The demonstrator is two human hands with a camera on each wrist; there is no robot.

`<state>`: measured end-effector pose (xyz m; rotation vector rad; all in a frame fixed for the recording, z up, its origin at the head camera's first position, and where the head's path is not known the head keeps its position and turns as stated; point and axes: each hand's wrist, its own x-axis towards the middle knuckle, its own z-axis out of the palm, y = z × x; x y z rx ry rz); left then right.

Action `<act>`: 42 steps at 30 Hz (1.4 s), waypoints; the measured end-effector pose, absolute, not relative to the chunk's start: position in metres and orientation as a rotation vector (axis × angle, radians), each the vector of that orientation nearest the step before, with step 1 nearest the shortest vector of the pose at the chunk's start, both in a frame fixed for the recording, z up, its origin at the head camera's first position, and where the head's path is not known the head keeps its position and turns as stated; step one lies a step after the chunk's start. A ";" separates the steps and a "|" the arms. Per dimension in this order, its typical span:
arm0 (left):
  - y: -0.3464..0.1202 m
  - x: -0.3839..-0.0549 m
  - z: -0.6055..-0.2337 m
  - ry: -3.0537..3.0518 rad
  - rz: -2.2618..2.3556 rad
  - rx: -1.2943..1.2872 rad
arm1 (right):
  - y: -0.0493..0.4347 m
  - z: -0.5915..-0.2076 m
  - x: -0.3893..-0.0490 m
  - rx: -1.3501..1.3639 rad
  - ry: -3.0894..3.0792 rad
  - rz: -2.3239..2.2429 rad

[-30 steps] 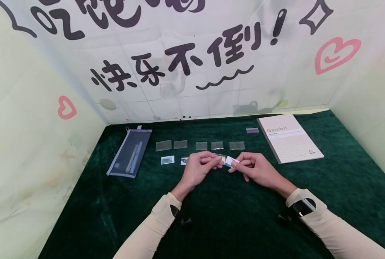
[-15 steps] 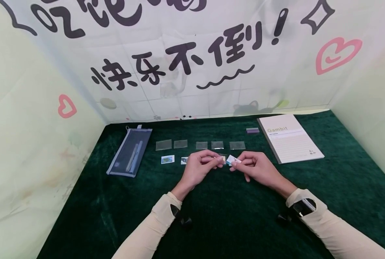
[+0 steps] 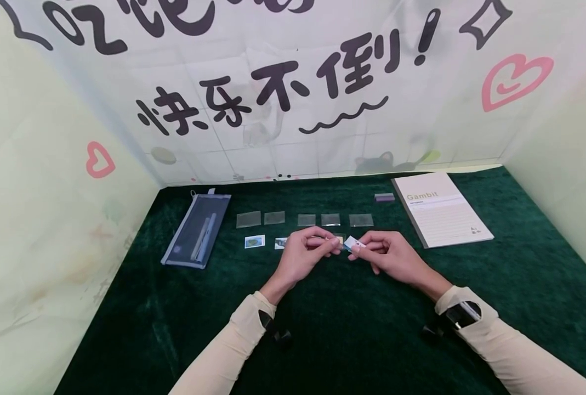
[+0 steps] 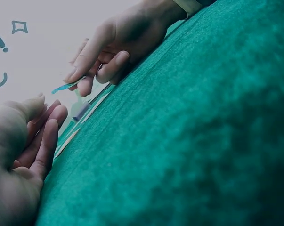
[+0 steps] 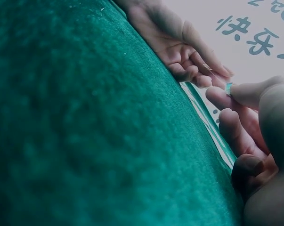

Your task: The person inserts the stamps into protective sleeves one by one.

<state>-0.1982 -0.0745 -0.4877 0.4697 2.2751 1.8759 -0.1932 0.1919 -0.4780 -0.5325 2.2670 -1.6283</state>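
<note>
Over the middle of the green cloth, my left hand [image 3: 302, 255] pinches a small clear plastic sleeve [image 3: 340, 240] between thumb and fingers. Most of that sleeve is hidden by the fingertips; its thin edge shows in the right wrist view. My right hand [image 3: 396, 257] pinches a small stamp [image 3: 354, 243], white with blue and a bit of pink, held tilted close beside the sleeve's right end. In the left wrist view the stamp [image 4: 64, 87] appears thin and edge-on, under the right thumb. A stamp with a green picture [image 3: 255, 241] lies left of the hands, and another stamp [image 3: 280, 243] is partly covered by the left hand.
Behind the hands lies a row of several clear sleeves [image 3: 275, 218]. A bluish zip pouch [image 3: 196, 233] with pens inside is at the left. At the right back are a notebook [image 3: 443, 211] and a small purple block [image 3: 384, 197]. A printed backdrop [image 3: 273, 142] encloses the cloth.
The stamp in my right hand drew slightly away from the sleeve, then came back a little toward it. Both hands otherwise stay in place, and the head view tilts slightly.
</note>
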 end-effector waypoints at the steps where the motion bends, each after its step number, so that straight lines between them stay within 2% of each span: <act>1: -0.075 -0.198 -0.488 2.274 1.874 0.473 | 0.192 -0.478 -0.193 -0.532 2.267 -1.623; 42: -0.076 -0.198 -0.486 2.249 1.851 0.519 | 0.192 -0.478 -0.193 -0.529 2.272 -1.597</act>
